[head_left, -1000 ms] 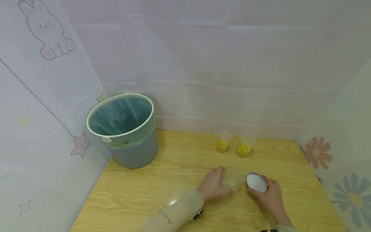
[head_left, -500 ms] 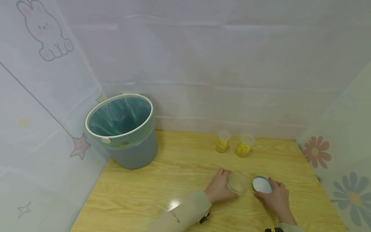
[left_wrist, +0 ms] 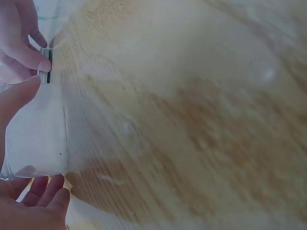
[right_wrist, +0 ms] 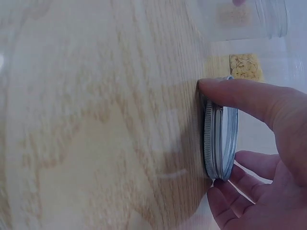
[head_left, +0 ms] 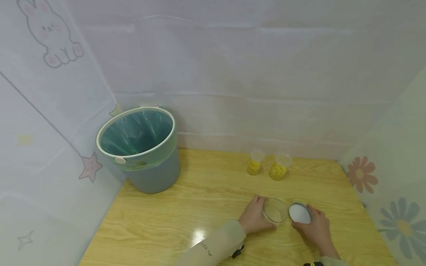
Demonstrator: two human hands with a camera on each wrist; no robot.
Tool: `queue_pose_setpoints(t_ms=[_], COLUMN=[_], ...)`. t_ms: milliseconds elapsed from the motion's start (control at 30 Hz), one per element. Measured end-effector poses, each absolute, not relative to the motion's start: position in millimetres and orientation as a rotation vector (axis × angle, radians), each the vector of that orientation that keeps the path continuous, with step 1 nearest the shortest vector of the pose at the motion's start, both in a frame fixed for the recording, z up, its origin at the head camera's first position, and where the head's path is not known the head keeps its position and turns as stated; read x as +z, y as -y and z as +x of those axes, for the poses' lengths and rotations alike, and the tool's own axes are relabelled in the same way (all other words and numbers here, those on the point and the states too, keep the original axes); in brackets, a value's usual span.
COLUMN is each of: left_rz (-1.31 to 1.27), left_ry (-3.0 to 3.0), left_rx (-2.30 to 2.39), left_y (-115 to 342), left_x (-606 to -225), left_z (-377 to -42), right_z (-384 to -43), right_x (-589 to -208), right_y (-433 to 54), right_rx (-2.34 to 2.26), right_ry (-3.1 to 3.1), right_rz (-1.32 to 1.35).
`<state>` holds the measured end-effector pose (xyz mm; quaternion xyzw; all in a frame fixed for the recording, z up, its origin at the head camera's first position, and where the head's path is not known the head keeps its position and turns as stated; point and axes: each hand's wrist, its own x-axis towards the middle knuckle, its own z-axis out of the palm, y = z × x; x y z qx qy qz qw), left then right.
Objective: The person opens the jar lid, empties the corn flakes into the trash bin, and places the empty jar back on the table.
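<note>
My left hand grips a clear, open-mouthed jar standing upright on the wooden table. Thumb and fingers curl round its side, and in the left wrist view the jar looks see-through with nothing inside. Just to the right, my right hand holds a round metal lid with its white inner face up. The right wrist view shows the lid's ridged silver rim between thumb and fingers, at the table surface. A narrow gap separates jar and lid.
Two clear jars, one narrower and one wider, stand behind my hands, partly filled with yellow pieces. At the back left is a bin lined with a green bag. Patterned sheets hang around the table.
Both hands have shifted right and slightly nearer the person, bringing the jar and the lid along. In the last half second the movement is small. The bin and yellow-filled jars stay put.
</note>
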<state>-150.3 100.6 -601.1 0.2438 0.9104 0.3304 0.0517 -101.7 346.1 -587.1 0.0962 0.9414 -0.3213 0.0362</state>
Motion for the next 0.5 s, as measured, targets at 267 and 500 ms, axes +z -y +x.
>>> queue_pose_setpoints(t_ms=[267, 500], left_rz=[0.799, 0.811], left_ry=[-2.793, -2.789], left_rx=[0.981, 0.970], left_y=[-104.2, -104.8], left_x=[-598.8, -595.6], left_z=[-145.5, -143.9], right_z=[-100.2, -100.8], right_x=[-580.4, -582.3], right_y=[-341.1, -338.5], right_rx=[-0.998, -0.988], right_ry=[-2.869, -2.934], right_rz=[0.305, 0.269])
